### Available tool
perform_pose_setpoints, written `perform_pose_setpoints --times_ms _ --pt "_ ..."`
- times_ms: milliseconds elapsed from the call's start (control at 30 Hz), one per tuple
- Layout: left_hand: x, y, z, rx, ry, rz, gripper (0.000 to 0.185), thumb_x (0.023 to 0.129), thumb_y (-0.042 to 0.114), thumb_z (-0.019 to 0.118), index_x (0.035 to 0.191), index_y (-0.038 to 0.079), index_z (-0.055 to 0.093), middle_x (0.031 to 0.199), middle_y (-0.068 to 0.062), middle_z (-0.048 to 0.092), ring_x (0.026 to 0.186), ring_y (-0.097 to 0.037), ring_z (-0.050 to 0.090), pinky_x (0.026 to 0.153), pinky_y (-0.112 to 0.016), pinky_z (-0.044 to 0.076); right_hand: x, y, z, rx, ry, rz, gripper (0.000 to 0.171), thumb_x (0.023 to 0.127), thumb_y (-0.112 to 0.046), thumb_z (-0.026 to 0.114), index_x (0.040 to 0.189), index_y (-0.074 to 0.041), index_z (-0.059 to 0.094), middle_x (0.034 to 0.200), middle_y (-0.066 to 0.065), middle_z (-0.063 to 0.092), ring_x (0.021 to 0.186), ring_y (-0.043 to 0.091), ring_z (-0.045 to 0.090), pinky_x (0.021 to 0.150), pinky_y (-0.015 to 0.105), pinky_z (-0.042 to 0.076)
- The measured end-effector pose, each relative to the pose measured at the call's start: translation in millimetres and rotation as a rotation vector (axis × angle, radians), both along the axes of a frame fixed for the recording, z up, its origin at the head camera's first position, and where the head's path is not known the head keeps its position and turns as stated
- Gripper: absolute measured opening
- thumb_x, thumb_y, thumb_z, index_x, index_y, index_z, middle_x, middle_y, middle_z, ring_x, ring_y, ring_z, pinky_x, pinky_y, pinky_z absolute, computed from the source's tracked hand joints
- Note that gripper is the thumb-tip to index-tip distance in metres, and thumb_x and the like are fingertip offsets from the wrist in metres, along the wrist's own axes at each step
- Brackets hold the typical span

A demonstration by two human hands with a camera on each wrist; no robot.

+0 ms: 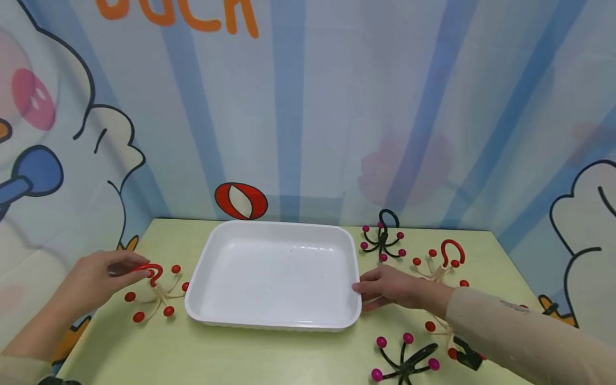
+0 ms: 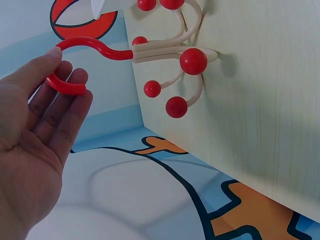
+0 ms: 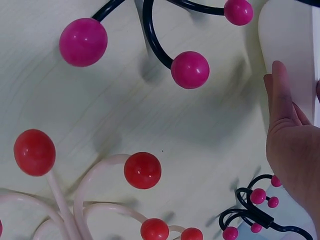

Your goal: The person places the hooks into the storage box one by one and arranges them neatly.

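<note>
My left hand [image 1: 96,278] pinches the red hooked handle of a claw massager [image 1: 159,293] with cream prongs and red ball tips, left of the white tray [image 1: 274,289]. In the left wrist view, the thumb and fingers close around the hook [image 2: 75,89], and the prongs stand over the tabletop. My right hand [image 1: 392,286] grips the tray's right side, thumb at the rim and the other fingers against its outer wall. The right wrist view shows those fingers along the tray's wall [image 3: 287,45]. Nothing lies inside the tray.
A black claw massager [image 1: 382,243] with magenta tips is at the back right, and another [image 1: 406,368] lies at the front edge. Red-tipped cream massagers [image 1: 438,274] lie near the right forearm, partly hidden by the sleeve [image 1: 510,326]. A printed cloth [image 1: 317,107] backs the table.
</note>
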State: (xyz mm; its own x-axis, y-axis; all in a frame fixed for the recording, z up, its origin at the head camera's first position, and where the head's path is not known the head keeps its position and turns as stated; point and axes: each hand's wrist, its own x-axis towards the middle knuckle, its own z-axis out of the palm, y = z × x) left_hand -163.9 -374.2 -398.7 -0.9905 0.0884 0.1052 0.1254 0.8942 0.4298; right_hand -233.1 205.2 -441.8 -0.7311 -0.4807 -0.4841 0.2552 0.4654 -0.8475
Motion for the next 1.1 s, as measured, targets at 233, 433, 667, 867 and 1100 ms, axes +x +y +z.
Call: perform_pose_setpoints --times_ms 233,433,667,867,1100 --pt "1.9 -1.2 3.5 -0.013 0.004 0.006 0.023 0.094 0.020 0.084 0.112 0.006 0.079 0.099 -0.005 0.078 0.088 -0.026 0.073 0.067 -0.026 0.055 0.8 -2.7 -0.4 0.018 0.035 -0.008 0.037 0.107 -0.018 0.067 0.133 0.009 0.068 0.115 0.016 0.078 0.100 0.027 0.079 0.089 0.038 0.067" --pt "1.5 0.7 8.8 -0.003 -0.001 0.009 0.023 0.096 0.020 0.082 0.112 0.004 0.079 0.097 -0.006 0.078 0.089 -0.028 0.074 0.065 -0.027 0.057 1.8 -4.0 -0.1 0.039 0.048 -0.020 0.037 0.106 -0.019 0.069 0.133 0.007 0.070 0.114 0.015 0.078 0.098 0.026 0.079 0.088 0.037 0.067" --pt "-0.5 3.2 25.8 -0.023 0.064 -0.016 0.023 0.097 0.018 0.081 0.113 0.002 0.078 0.096 -0.009 0.079 0.090 -0.034 0.075 0.066 -0.032 0.062 2.4 -3.5 -0.1 0.043 0.047 -0.030 0.036 0.106 -0.017 0.069 0.132 0.008 0.070 0.113 0.015 0.078 0.097 0.024 0.079 0.089 0.037 0.067" --pt "-2.5 4.6 48.7 -0.052 0.152 -0.018 0.022 0.096 0.015 0.082 0.111 -0.001 0.077 0.097 -0.015 0.079 0.088 -0.038 0.074 0.066 -0.037 0.064 2.7 -3.6 0.1 0.045 0.055 -0.030 0.036 0.106 -0.018 0.069 0.132 0.008 0.070 0.113 0.014 0.078 0.096 0.024 0.079 0.089 0.037 0.067" --pt "-9.9 12.0 74.2 -0.057 0.211 -0.014 0.023 0.096 0.011 0.081 0.113 -0.004 0.076 0.098 -0.021 0.077 0.091 -0.046 0.072 0.074 -0.063 0.063 3.4 -3.7 1.1 0.048 0.056 -0.025 0.035 0.106 -0.018 0.069 0.131 0.007 0.071 0.113 0.014 0.078 0.096 0.023 0.079 0.089 0.036 0.067"
